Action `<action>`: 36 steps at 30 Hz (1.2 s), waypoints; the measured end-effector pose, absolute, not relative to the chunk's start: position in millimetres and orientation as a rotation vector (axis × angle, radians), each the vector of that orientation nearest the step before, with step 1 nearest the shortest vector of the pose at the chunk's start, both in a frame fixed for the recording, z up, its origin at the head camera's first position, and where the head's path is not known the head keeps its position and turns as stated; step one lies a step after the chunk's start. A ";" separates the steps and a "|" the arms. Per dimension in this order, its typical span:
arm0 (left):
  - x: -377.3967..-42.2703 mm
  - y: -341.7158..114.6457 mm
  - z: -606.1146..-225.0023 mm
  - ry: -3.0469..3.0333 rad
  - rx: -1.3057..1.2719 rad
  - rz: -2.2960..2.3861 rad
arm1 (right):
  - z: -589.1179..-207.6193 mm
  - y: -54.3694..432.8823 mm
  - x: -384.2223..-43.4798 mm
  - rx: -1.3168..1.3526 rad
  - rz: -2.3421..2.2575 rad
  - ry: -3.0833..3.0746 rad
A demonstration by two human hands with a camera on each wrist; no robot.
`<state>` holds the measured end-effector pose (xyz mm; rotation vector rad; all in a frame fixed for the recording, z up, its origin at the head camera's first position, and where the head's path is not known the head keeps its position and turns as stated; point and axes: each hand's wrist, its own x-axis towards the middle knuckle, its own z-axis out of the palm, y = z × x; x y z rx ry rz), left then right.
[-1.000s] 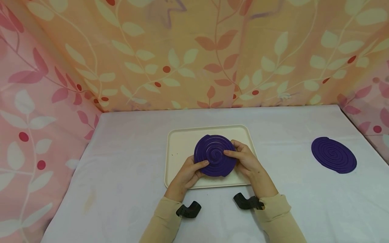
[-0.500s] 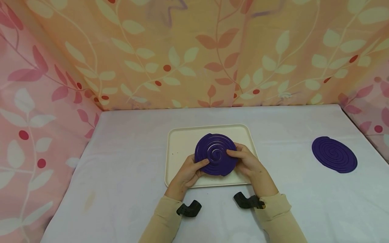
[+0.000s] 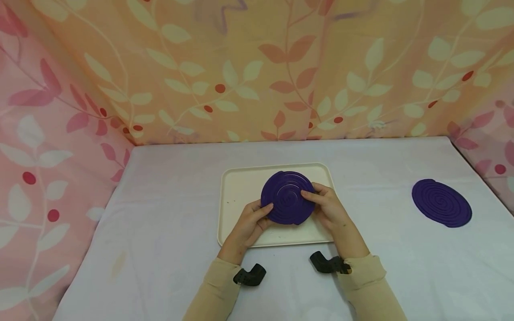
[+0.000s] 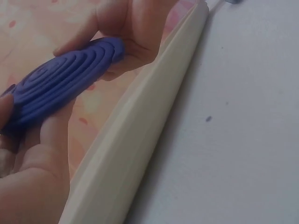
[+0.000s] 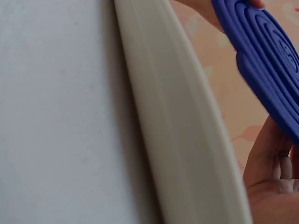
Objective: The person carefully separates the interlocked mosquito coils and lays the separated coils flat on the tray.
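Note:
Both hands hold a purple spiral disc (image 3: 287,198) over a cream tray (image 3: 237,178), its coiled face turned up. My left hand (image 3: 250,224) grips its left edge, thumb on top and fingers underneath. On the opposite edge my right hand (image 3: 329,207) pinches it, with the thumb lying on the coils. In the left wrist view the disc (image 4: 70,77) appears almost edge-on, raised above the tray wall (image 4: 145,112). A step in its outer rim shows on the disc (image 5: 254,60) in the right wrist view. The fingers beneath are partly hidden.
A second purple spiral disc (image 3: 441,203) lies flat on the white tablecloth (image 3: 381,178) at the right. A few dark specks dot the tray's left part. Flowered cloth (image 3: 241,67) hangs behind the table and on both sides.
The held disc has risen slightly and shifted a little to the right with both hands. The bright gaps between its coils have narrowed. The other disc stays put.

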<state>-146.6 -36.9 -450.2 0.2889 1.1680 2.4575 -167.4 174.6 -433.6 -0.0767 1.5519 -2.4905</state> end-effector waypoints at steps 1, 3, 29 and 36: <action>-146.4 -36.9 -449.8 1.169 0.295 2.473 | -434.1 174.7 -168.0 -0.071 -2.500 1.548; -146.6 -36.7 -449.7 1.176 0.297 2.509 | -434.5 175.1 -168.6 -0.056 -2.513 1.542; -149.0 -38.3 -450.3 1.084 0.351 2.567 | -429.2 176.2 -170.5 0.101 -2.619 1.665; -148.8 -37.5 -449.8 1.237 0.323 2.493 | -430.2 176.2 -170.9 0.134 -2.639 1.718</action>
